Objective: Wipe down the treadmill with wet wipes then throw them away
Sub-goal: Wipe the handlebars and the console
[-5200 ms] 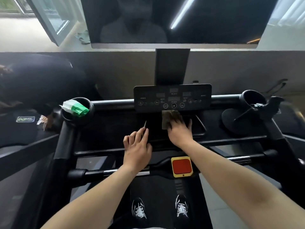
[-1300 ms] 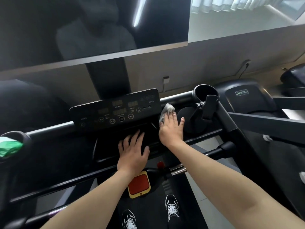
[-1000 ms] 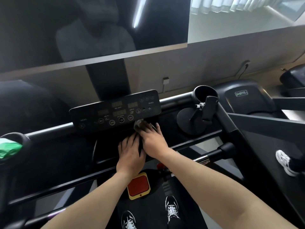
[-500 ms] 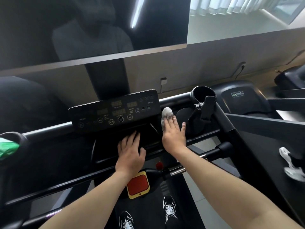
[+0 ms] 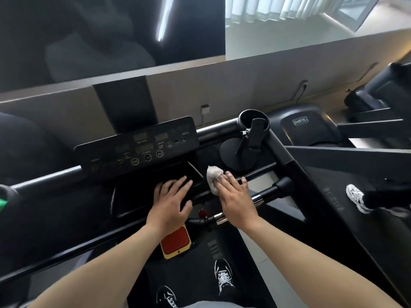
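I stand on a black treadmill whose control panel (image 5: 142,147) carries round buttons and dim displays. My right hand (image 5: 235,201) presses a crumpled white wet wipe (image 5: 213,177) onto the black console ledge right of the centre tray, fingers straight over the wipe. My left hand (image 5: 171,203) rests flat, fingers spread, on the centre tray (image 5: 155,181) below the panel and holds nothing. A green and white wipes pack (image 5: 2,204) shows at the far left edge, mostly cut off.
A red stop pad in a yellow frame (image 5: 175,242) sits below my left wrist. A black cup holder with a phone stand (image 5: 251,134) stands at the right of the console. On the neighbouring treadmill (image 5: 333,165) a person's white shoe (image 5: 355,197) treads.
My right hand has slid the wipe back toward me along the right side of the console, after sweeping left under the panel and out again. My left hand has stayed on the tray.
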The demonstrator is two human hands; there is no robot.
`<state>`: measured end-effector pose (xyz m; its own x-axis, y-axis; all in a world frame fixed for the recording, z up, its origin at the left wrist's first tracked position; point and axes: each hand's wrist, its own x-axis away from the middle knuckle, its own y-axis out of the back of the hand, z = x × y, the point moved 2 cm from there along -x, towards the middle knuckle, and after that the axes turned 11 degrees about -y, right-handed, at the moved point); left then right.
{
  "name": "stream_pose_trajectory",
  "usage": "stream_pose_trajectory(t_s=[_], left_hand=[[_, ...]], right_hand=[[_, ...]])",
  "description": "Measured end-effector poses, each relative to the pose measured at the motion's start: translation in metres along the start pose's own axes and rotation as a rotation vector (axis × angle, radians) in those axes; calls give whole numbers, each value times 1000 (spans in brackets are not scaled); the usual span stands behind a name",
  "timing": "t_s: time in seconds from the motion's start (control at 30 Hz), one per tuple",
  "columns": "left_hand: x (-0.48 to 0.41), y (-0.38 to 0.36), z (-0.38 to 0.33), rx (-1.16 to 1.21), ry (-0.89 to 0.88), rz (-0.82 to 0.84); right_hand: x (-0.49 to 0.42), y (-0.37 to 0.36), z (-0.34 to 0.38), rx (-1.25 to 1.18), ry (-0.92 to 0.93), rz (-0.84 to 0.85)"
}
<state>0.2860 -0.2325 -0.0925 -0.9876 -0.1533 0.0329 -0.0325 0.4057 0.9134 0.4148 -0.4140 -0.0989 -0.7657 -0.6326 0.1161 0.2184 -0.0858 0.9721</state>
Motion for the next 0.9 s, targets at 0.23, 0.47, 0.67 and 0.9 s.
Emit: stream_pose_trajectory(t_s=[0.23, 0.47, 0.67, 0.9], left_hand=[[-18, -8, -30, 19, -74, -14], [-63, -19, -77, 50, -33, -24], [-96, -35, -108, 95, -8, 5], [-107, -48, -116, 64, 74, -47]], right_hand=[[-4, 2, -20, -61, -181, -281], [-7, 6, -27, -95, 79, -230], [-19, 22, -89, -35, -4, -289], [-17, 21, -124, -62, -126, -282]])
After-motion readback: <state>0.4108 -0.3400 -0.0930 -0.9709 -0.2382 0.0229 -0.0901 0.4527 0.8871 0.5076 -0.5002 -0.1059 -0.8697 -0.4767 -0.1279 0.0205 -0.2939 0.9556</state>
